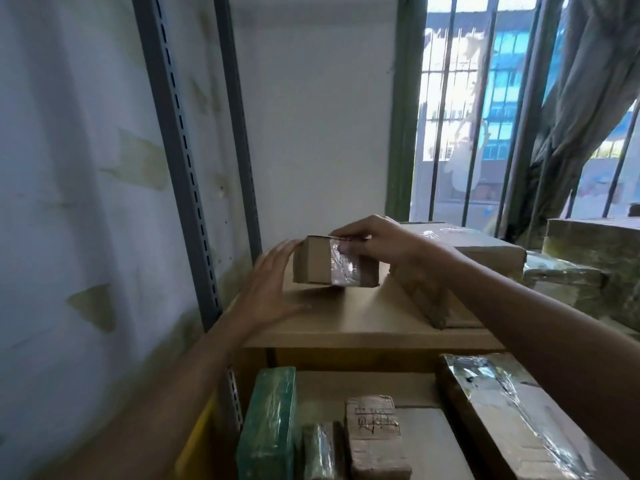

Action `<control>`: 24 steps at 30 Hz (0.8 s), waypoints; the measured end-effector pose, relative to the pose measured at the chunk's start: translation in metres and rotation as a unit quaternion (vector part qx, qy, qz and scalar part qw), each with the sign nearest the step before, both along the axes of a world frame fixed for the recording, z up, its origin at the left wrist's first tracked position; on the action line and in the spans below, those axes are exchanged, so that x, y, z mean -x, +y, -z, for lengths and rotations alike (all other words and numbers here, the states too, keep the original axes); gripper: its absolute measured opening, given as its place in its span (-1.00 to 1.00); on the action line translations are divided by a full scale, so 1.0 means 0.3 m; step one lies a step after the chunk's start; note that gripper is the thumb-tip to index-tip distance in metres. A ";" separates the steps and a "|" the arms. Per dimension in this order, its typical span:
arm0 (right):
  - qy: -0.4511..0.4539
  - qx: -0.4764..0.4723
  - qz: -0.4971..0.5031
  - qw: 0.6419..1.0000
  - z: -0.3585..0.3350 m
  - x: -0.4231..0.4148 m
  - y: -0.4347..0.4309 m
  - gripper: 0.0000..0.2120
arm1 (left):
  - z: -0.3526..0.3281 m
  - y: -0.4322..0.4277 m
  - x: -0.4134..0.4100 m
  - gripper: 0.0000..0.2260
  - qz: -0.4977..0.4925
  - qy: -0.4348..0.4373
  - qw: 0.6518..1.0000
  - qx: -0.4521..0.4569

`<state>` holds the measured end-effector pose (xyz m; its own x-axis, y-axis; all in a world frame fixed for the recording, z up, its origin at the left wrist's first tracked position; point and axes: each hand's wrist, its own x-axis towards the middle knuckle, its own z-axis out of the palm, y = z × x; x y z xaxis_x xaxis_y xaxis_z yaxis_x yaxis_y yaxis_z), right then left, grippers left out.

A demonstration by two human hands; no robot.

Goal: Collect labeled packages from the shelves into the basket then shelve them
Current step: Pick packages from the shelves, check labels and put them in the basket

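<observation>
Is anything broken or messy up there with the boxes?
Nothing is spilled or broken. Only two odd bits: the tape on the small box, which the right hand grips while the left hand lies flat by its end, is wrinkled. The wall has greenish patches.

2 bare arms reach forward, hands meeting at 1 small box.
The right hand [374, 242] curls over the top edge of the box [313, 266] and grips it, forearm stretching in from the lower right. The left hand [273, 284] is flat, fingers straight and together, at the box's left end.
</observation>
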<state>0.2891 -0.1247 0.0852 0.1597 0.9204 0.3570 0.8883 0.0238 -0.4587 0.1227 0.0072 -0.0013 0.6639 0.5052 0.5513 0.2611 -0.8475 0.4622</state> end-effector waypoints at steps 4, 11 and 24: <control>0.118 -0.024 -0.011 0.993 -0.111 0.031 -0.016 -0.78 | -0.056 -0.035 -0.028 -0.20 0.089 -0.116 0.981 0.130; 0.218 -0.134 -0.005 0.967 -0.055 0.037 -0.035 -0.30 | -0.114 -0.076 -0.016 -0.51 0.106 -0.162 0.954 0.231; 0.247 -0.356 0.121 0.893 0.051 0.048 -0.042 -0.43 | -0.025 -0.104 0.018 -0.33 0.157 -0.170 0.958 0.171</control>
<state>0.2748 -0.1373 0.0700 0.6235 0.4057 0.6684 0.6002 0.2995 -0.7417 0.1172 -0.0239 0.0062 0.6235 0.5005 0.6006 -0.1970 -0.6429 0.7402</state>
